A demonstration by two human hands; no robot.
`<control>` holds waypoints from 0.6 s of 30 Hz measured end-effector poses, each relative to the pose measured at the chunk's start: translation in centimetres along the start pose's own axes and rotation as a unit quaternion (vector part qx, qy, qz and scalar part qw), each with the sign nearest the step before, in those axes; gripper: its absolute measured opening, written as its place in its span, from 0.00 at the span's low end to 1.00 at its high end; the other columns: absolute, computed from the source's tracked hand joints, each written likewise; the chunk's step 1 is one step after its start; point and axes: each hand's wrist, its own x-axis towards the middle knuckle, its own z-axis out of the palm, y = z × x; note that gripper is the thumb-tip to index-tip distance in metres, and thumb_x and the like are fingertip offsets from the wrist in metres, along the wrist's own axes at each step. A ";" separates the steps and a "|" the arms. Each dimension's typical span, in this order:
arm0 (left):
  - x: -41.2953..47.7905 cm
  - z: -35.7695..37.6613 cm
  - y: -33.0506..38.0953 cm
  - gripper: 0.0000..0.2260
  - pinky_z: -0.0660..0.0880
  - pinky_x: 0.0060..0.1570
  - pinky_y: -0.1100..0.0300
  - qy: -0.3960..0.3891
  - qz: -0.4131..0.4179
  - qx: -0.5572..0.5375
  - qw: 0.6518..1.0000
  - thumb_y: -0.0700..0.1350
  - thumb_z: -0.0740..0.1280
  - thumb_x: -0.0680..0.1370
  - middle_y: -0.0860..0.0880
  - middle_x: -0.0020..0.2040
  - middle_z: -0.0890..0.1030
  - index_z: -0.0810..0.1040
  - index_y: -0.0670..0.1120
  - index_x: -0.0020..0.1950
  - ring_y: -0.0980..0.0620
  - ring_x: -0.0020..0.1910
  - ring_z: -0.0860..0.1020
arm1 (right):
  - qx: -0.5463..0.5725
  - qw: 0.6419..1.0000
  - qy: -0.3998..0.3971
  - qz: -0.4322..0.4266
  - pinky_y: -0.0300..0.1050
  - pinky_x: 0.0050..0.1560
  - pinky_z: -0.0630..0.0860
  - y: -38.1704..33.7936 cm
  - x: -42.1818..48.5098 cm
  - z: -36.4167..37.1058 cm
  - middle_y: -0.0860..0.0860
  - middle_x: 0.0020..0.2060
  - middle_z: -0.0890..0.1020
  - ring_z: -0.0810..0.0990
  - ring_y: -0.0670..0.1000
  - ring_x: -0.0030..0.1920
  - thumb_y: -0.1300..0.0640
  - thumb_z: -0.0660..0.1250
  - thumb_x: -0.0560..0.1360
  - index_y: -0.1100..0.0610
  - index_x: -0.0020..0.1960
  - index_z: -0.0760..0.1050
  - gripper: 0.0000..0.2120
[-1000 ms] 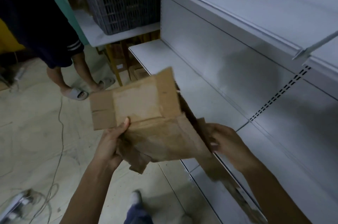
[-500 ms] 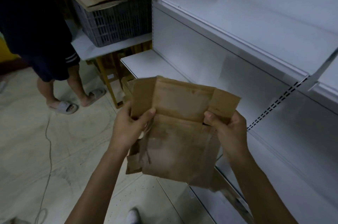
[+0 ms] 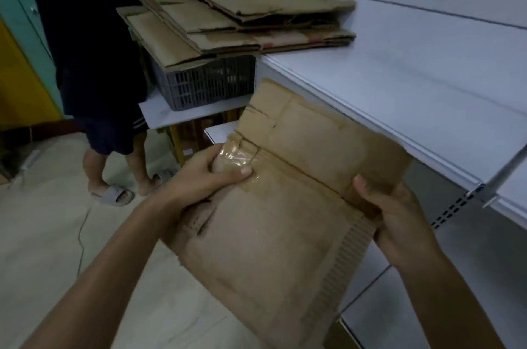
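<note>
Carton (image 3: 285, 206) up nr white shelf (image 3: 399, 77)

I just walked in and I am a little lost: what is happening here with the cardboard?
A person holds a flattened cardboard box in both hands, in front of a white shelf. The left hand grips its left edge, thumb on a patch of clear tape; the right hand grips the right edge. A stack of flattened boxes lies on the shelf and over a grey crate. Another person stands nearby.
</note>
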 end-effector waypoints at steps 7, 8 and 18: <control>-0.3 -4.0 4.1 0.18 0.76 0.43 0.68 -0.003 0.131 0.054 0.990 0.41 0.71 0.69 0.53 0.46 0.84 0.76 0.39 0.56 0.56 0.45 0.82 | 0.115 0.992 -0.048 0.025 0.52 0.56 0.78 2.3 -0.4 2.6 0.53 0.61 0.80 0.79 0.55 0.60 0.51 0.67 0.71 0.54 0.68 0.71 0.26; -0.3 -4.6 4.6 0.17 0.76 0.44 0.67 -0.002 0.148 0.072 0.986 0.41 0.71 0.69 0.53 0.46 0.84 0.76 0.39 0.56 0.56 0.46 0.82 | 0.139 0.988 -0.061 0.041 0.52 0.57 0.78 2.7 -0.5 3.1 0.54 0.63 0.79 0.78 0.56 0.62 0.45 0.69 0.70 0.54 0.70 0.68 0.31; 0.6 -7.7 7.9 0.22 0.75 0.48 0.68 0.066 0.174 0.144 0.972 0.54 0.74 0.70 0.59 0.53 0.80 0.73 0.53 0.62 0.63 0.51 0.79 | 0.070 0.997 -0.011 0.011 0.51 0.49 0.81 3.3 -0.2 8.7 0.53 0.52 0.84 0.83 0.55 0.52 0.47 0.81 0.55 0.56 0.57 0.80 0.32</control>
